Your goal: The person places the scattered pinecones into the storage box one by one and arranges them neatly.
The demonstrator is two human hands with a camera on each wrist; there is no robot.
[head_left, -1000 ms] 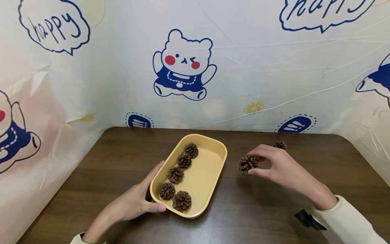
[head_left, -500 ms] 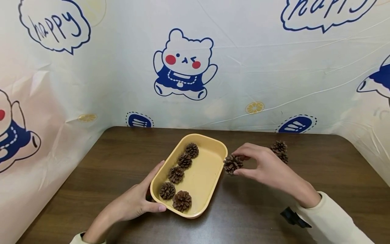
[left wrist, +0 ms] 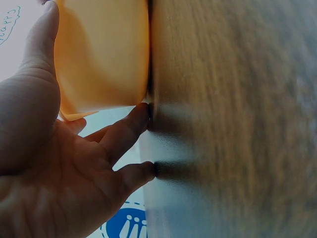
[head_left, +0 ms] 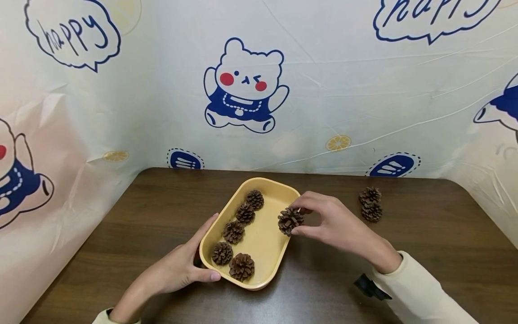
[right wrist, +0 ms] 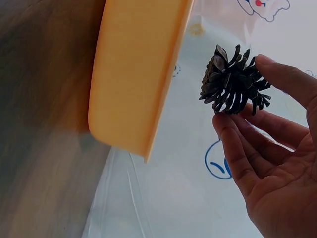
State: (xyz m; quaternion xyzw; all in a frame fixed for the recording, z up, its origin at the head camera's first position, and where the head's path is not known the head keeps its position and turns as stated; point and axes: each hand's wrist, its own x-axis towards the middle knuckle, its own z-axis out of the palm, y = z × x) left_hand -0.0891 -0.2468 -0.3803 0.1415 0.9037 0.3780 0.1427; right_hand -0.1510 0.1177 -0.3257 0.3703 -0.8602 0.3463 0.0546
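In the head view my right hand (head_left: 337, 222) pinches a brown pine cone (head_left: 290, 220) between thumb and fingertips. That cone hangs over the right rim of a yellow tray (head_left: 279, 191), and the right wrist view shows the pine cone (right wrist: 235, 82) above the rim line, apart from the tray wall (right wrist: 133, 64). My left hand (head_left: 184, 265) holds the tray's near left corner, thumb at the front side and fingers along the left side. In the left wrist view the left hand's (left wrist: 74, 148) lower fingertips touch the table. Several pine cones (head_left: 234, 232) lie inside along the tray's left and near sides.
Two more pine cones (head_left: 371, 203) sit close together on the dark wooden table (head_left: 425, 225) at the back right. A printed sheet (head_left: 323, 90) with cartoon bears hangs behind the table and along its sides. A black strap piece (head_left: 371, 287) hangs by the right sleeve.
My right hand has carried its pine cone leftward from the table's right part to over the tray's right rim. The two cones at the back right have come into full view. The left hand stays put.
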